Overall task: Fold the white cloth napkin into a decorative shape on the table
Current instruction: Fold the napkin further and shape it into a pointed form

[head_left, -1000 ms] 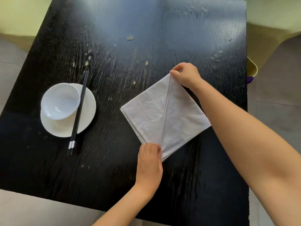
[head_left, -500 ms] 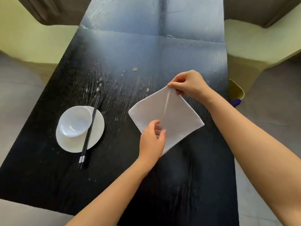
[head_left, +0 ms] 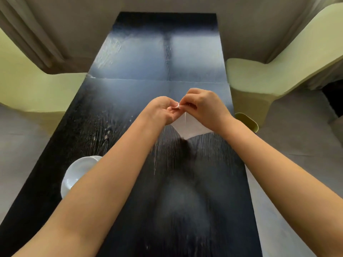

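Note:
The white cloth napkin (head_left: 191, 127) lies folded on the black table (head_left: 167, 58), near its middle. Only its near pointed corner shows below my hands. My left hand (head_left: 163, 110) and my right hand (head_left: 204, 106) meet over the napkin's far corner. Both pinch that corner between thumb and fingertips, with a small bit of white cloth showing between them. A fold line runs down the napkin from the pinched corner. My wrists hide the rest of the cloth.
A white bowl on a white plate (head_left: 78, 175) sits at the table's left side, partly behind my left forearm. Pale green chairs stand at the left (head_left: 27, 86) and right (head_left: 278, 71). A small green bin (head_left: 246, 121) stands by the right table edge.
My left hand moved from the napkin's near corner up to the far corner, joining my right hand. The view tilted up and forward, so more of the table and chairs shows.

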`<control>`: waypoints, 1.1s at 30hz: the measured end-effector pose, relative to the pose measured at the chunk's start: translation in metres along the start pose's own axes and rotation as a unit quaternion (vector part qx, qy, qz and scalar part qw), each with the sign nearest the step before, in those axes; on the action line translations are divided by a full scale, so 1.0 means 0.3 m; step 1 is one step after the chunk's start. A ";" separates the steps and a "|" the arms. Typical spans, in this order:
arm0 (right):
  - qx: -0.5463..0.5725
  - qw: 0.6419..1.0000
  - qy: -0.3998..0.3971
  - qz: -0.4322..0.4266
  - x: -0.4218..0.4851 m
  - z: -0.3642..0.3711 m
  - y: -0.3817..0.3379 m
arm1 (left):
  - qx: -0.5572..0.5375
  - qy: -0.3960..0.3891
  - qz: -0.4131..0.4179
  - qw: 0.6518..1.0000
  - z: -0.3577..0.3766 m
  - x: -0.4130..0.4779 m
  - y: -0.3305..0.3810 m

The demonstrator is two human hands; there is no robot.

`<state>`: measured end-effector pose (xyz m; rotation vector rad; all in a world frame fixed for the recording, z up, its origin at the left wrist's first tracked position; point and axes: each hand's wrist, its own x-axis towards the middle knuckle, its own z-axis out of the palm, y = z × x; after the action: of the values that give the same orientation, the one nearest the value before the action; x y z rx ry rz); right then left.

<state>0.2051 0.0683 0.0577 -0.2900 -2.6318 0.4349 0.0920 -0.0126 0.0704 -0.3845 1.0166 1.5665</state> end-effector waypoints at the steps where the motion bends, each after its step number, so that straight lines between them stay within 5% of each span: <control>1: 0.004 1.000 0.009 0.005 -0.005 -0.004 0.008 | 0.011 0.006 0.011 1.000 0.011 -0.001 0.007; 9: -0.046 0.972 -0.057 0.224 -0.110 0.054 0.168 | 0.039 0.026 0.072 0.996 0.004 -0.002 -0.034; 16: 0.042 0.940 -0.059 0.333 -0.351 0.270 0.081 | -0.017 0.051 0.038 0.998 -0.308 -0.028 -0.316; 21: 0.036 0.934 -0.111 0.338 -0.588 0.411 -0.016 | -0.098 0.092 -0.074 0.988 -0.562 -0.030 -0.517; 27: -0.012 0.952 -0.099 0.290 -0.725 0.472 -0.038 | -0.062 0.124 -0.101 0.985 -0.675 -0.014 -0.613; 29: -0.022 0.957 -0.099 0.271 -0.738 0.475 -0.014 | 0.011 0.134 -0.084 0.987 -0.699 -0.010 -0.624; 31: -0.030 0.960 -0.094 0.261 -0.739 0.474 0.007 | 0.219 0.166 -0.005 0.961 -0.720 -0.020 -0.617; 33: -0.045 0.963 -0.086 0.250 -0.733 0.472 0.027 | 0.456 0.230 0.124 0.851 -0.761 -0.016 -0.591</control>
<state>0.3324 -0.0201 -0.1531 -1.0002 -2.7324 0.5199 0.1915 -0.2007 -0.1253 0.0617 2.1113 1.0334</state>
